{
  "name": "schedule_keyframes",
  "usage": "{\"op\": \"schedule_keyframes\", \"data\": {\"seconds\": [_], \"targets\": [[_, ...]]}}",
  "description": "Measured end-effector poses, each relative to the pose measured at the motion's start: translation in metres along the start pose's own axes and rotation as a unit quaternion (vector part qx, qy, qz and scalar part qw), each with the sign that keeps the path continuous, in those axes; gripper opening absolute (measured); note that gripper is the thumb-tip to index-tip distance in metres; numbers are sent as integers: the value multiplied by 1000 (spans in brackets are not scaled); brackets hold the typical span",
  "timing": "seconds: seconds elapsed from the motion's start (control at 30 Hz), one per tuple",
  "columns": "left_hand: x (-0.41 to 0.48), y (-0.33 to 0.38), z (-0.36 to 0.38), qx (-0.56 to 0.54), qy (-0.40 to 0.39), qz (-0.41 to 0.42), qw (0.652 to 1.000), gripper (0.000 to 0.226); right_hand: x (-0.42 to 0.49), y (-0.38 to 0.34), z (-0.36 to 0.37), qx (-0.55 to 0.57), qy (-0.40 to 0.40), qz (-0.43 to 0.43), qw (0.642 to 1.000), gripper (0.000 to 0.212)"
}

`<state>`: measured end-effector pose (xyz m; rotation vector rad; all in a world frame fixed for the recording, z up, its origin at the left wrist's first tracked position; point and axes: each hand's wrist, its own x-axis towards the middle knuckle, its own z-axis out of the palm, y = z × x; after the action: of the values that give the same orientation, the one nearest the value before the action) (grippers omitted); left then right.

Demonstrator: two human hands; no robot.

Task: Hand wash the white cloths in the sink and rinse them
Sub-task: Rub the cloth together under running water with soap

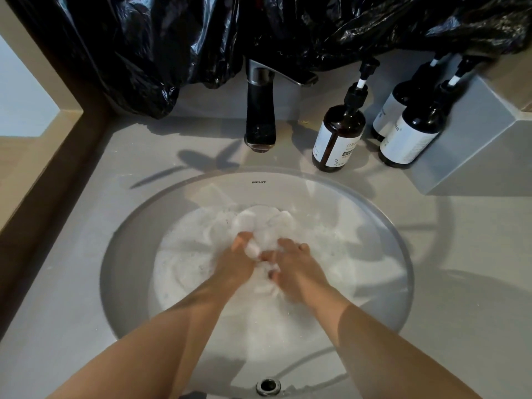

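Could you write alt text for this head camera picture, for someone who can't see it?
Two bare hands, left hand and right hand, squeeze a white cloth in soapy water in a round sink. Behind it stand a dark faucet, three pump bottles and black plastic sheeting.

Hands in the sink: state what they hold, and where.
Both the left hand and right hand clutch one bunched, sudsy white cloth at its near end.

We have both hands in the soapy water of the oval sink (383,226): our left hand (236,263) and right hand (293,269) clench a bunched white cloth (259,223) between them, below the black faucet (260,110) and three pump bottles (339,136).
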<state>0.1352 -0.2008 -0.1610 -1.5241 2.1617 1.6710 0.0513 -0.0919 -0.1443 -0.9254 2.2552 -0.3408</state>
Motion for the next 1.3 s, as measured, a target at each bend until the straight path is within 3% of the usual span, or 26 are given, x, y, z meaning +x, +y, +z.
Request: {"op": "schedule_keyframes", "data": {"seconds": [0.1,0.17,0.23,0.3,0.33,0.4,0.43,0.47,0.5,0.53,0.57,0.63,0.7,0.77,0.83,0.9,0.97,1.03,1.1,1.13,1.17,1.23,1.27,1.3], "targets": [[4,11,-18,-127,-51,-43,990,10,-3,5,-19,160,115,-20,980,6],[0,23,-33,-219,-95,-21,971,18,-11,-5,-37,244,158,-41,956,15],[-4,35,-47,-255,-101,-19,961,20,-19,-18,-56,348,140,-66,925,21],[-9,48,-58,-260,-136,-34,955,21,-26,-24,-73,377,40,-70,923,13],[-11,52,-61,-224,-152,-42,962,26,-27,-23,-78,364,-27,-60,929,8],[-7,50,-61,-8,-152,-32,988,31,-25,-14,-73,270,-115,-18,956,12],[-3,49,-58,144,-138,-8,980,33,-22,-8,-65,187,-107,5,976,17],[2,45,-53,282,-102,23,954,36,-14,-1,-54,84,-46,33,995,19],[10,41,-45,345,-54,63,935,40,-7,2,-44,-9,48,61,997,21],[20,35,-37,359,-18,106,927,47,-1,2,-36,-61,127,75,987,32],[23,31,-27,344,-6,139,929,53,4,0,-29,-69,155,84,982,47],[24,21,-10,358,-15,198,912,57,14,-4,-16,-35,76,89,993,66],[25,9,2,394,-8,226,891,55,21,0,-5,-33,9,79,996,68],[31,7,-4,305,-30,219,926,50,26,8,-12,79,66,37,994,55],[32,19,-18,89,-60,208,972,40,23,7,-33,161,128,-3,979,32],[21,38,-29,-57,-70,223,971,47,16,3,-48,161,195,-38,967,18],[8,53,-41,-147,-149,203,957,67,-2,-9,-59,180,230,-79,953,23],[3,59,-58,-169,-228,143,948,72,-24,-17,-71,213,164,-133,954,33],[4,60,-70,-91,-259,70,959,51,-36,-21,-86,282,-23,-115,952,32],[8,57,-69,-3,-246,34,969,38,-33,-19,-89,286,-77,-79,952,32],[14,53,-64,117,-208,20,971,33,-23,-13,-85,243,-68,-37,967,34],[24,44,-46,340,-70,74,935,37,5,5,-65,91,54,45,993,46],[26,42,-34,347,-8,120,930,32,15,10,-51,48,93,66,992,56],[21,39,-30,317,0,138,938,30,20,14,-37,58,93,75,991,65]]}}
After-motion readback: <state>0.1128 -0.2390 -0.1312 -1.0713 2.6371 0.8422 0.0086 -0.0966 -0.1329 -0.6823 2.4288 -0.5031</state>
